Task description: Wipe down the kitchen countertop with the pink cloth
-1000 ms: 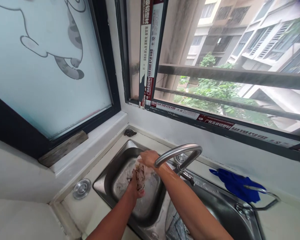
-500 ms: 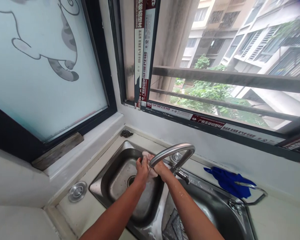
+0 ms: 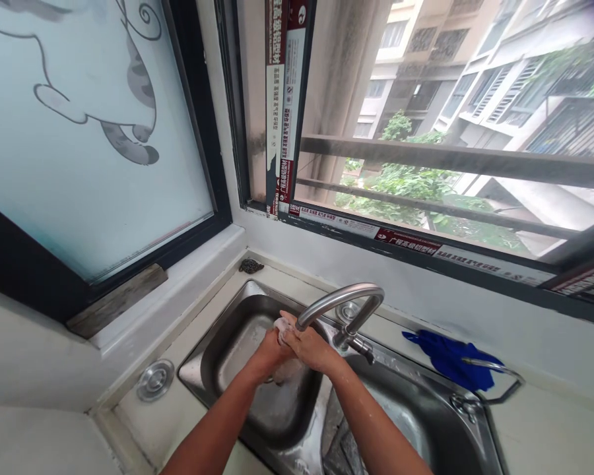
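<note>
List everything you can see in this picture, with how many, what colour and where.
sink: one, steel, two basins, set in the counter under the window
tap: one, steel, curved, behind the left basin
second tap: one, steel, at the sink's far right
blue cloth: one, on the sink's back edge, right
pale cloth: one, whitish, wadded between the hands under the spout
round metal cover: one, silver, on the counter left of the sink
dark scourer: one, in the back corner
wooden strip: one, grey-brown, on the left sill
left hand: closed on the pale cloth
right hand: closed on the pale cloth
</note>
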`<state>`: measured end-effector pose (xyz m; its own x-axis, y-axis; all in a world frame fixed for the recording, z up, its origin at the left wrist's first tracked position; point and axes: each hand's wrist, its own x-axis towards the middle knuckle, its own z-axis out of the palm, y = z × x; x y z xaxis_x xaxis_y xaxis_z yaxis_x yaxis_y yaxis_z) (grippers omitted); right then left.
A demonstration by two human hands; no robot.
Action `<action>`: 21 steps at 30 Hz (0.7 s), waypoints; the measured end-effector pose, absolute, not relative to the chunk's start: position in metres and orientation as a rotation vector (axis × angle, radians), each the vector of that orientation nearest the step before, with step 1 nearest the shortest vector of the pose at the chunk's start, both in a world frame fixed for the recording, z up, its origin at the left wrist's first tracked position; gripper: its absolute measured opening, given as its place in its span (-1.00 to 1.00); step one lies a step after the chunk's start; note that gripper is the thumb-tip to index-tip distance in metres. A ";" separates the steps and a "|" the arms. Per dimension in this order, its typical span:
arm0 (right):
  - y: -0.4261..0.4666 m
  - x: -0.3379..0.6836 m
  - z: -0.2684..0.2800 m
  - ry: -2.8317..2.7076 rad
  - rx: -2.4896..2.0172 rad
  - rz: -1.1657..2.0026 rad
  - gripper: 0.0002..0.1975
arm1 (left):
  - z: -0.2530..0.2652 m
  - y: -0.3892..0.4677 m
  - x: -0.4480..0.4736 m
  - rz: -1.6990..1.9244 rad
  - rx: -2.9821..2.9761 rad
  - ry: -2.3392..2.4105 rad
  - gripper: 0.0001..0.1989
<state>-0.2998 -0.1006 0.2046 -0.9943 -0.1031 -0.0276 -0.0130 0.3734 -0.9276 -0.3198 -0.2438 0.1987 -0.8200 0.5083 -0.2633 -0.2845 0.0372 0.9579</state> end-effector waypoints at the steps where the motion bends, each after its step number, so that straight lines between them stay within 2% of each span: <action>1: -0.102 -0.299 0.207 2.560 -0.134 -1.680 -0.49 | 0.201 -0.243 -0.318 1.842 0.259 1.735 -0.50; 4: -0.105 -0.294 0.214 2.622 -0.192 -1.624 -0.58 | 0.206 -0.243 -0.312 1.879 0.314 1.671 -0.31; 6: -0.106 -0.291 0.217 2.662 -0.215 -1.611 -0.57 | 0.207 -0.244 -0.310 1.897 0.327 1.664 -0.25; 13: -0.099 -0.301 0.198 2.693 0.032 -1.901 -0.52 | 0.210 -0.255 -0.321 1.841 0.328 1.768 -0.58; 16: -0.092 -0.303 0.184 2.656 0.113 -1.959 -0.46 | 0.216 -0.257 -0.320 1.766 0.332 1.761 -0.78; 18: -0.091 -0.299 0.176 2.392 0.052 -2.112 -0.42 | 0.220 -0.257 -0.318 1.729 0.335 1.746 -0.84; 21: -0.096 -0.290 0.168 1.907 -0.007 -2.294 -0.38 | 0.222 -0.257 -0.318 1.701 0.319 1.764 -0.81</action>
